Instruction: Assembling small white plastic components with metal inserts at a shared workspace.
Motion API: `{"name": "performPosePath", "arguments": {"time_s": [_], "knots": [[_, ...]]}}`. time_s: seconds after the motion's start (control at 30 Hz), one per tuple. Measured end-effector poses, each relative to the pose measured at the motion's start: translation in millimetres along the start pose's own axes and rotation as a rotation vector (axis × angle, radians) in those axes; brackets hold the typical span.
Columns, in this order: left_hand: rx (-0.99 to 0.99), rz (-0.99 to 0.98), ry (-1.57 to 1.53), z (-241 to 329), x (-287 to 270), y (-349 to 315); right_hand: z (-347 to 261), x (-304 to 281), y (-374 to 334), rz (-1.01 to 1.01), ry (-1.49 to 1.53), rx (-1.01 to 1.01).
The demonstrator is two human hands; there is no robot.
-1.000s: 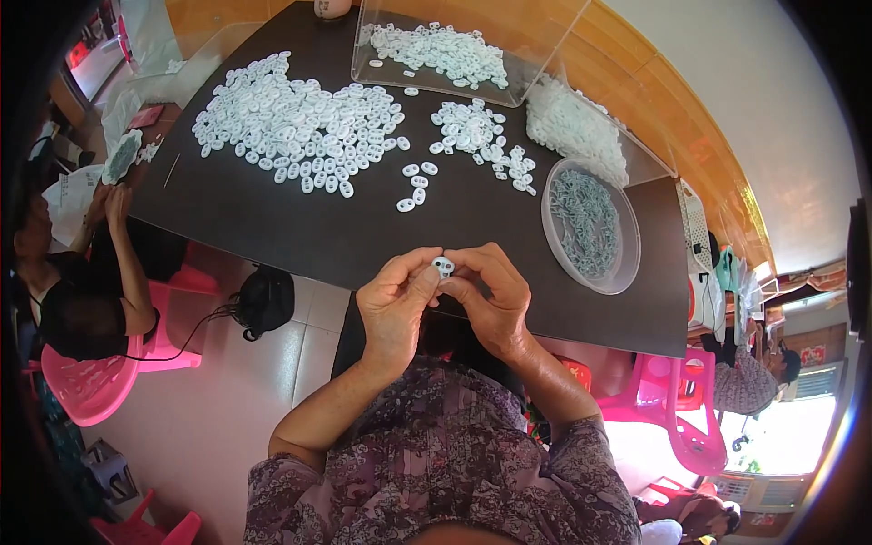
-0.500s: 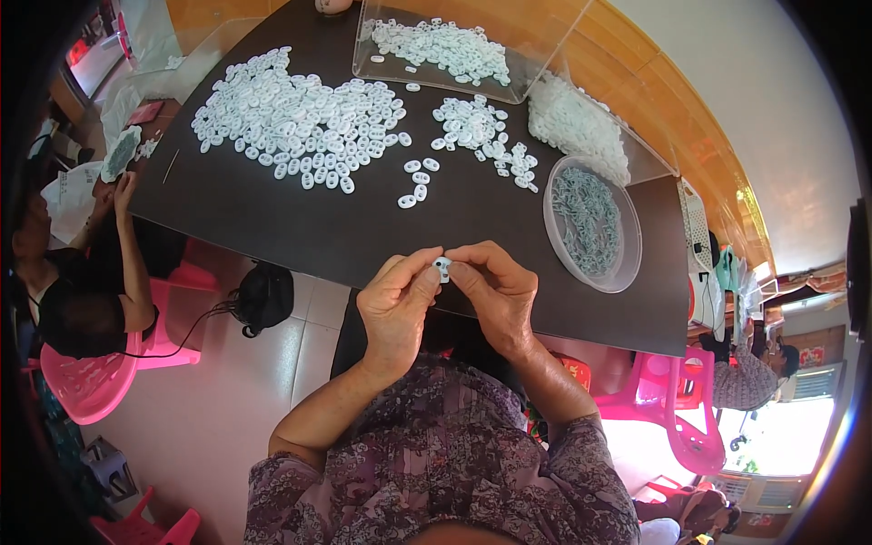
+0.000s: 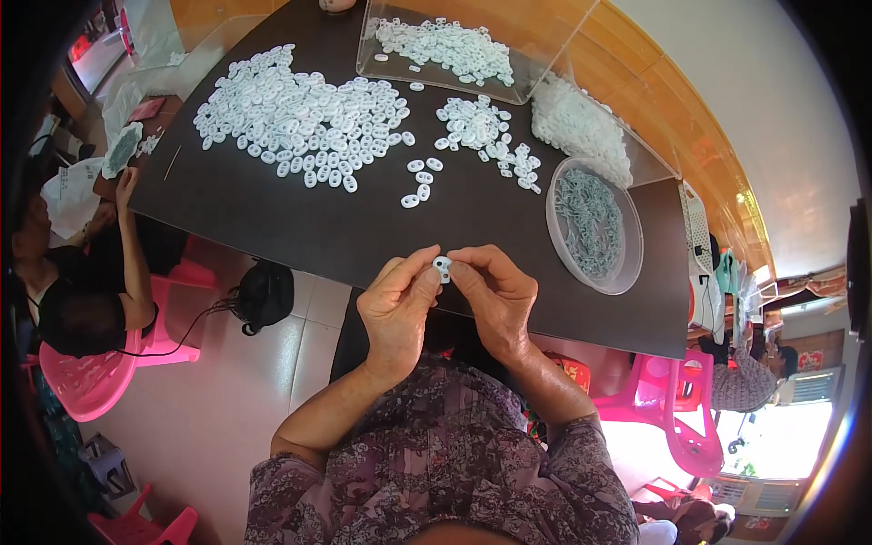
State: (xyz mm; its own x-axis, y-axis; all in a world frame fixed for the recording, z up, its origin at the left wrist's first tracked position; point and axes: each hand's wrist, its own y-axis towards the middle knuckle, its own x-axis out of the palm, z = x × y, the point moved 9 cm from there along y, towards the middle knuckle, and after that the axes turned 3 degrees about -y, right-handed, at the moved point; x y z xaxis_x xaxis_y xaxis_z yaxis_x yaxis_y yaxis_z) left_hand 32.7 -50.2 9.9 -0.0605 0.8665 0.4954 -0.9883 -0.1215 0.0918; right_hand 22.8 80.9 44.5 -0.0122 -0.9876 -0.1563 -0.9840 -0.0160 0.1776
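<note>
My left hand (image 3: 398, 313) and my right hand (image 3: 498, 304) meet just off the near table edge. Between their thumbs and fingertips they pinch a small white plastic piece (image 3: 443, 267) with dark holes; part of it is covered by the fingers. A few loose white oval pieces with two holes each (image 3: 423, 178) lie on the dark table beyond the hands. Farther left spreads a large pile of similar white ovals (image 3: 300, 118). Small white blocky pieces (image 3: 472, 123) form a lesser pile near the middle. To the right stands a round clear tub (image 3: 614, 287) holding many small grey-green parts.
A clear box (image 3: 527, 91) with white pieces lies at the far edge, beside a heap of translucent white parts (image 3: 581, 127). A thin stick (image 3: 173, 162) rests at the table's left. Another person (image 3: 91, 291) sits at left; a pink chair (image 3: 663, 400) stands at right.
Both hands stay in place with the fingertips together. The small white piece appears slightly turned between them. The whole view has shifted a little.
</note>
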Motion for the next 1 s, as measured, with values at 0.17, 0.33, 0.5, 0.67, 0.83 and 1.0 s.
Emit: {"name": "performPosePath", "arguments": {"time_s": [0.17, 0.33, 0.5, 0.67, 0.83, 1.0], "knots": [[0.014, 0.019, 0.005, 0, -1, -1, 3, 0, -2, 0.027, 0.008, -0.018], [0.017, 0.039, 0.065, -3, -4, -2, 4, 1, -3, 0.042, 0.017, -0.02], [-0.007, 0.021, 0.023, -4, -3, -1, 8, 0, 0, 0.029, 0.035, 0.017], [-0.052, 0.018, 0.008, -8, -4, 1, 9, -2, 3, 0.054, 0.041, 0.011], [-0.083, 0.044, -0.011, -11, -6, 5, 14, -5, 7, 0.073, 0.104, 0.081], [-0.077, 0.049, -0.019, -13, -5, 9, 19, -10, 12, 0.086, 0.102, 0.104]]}}
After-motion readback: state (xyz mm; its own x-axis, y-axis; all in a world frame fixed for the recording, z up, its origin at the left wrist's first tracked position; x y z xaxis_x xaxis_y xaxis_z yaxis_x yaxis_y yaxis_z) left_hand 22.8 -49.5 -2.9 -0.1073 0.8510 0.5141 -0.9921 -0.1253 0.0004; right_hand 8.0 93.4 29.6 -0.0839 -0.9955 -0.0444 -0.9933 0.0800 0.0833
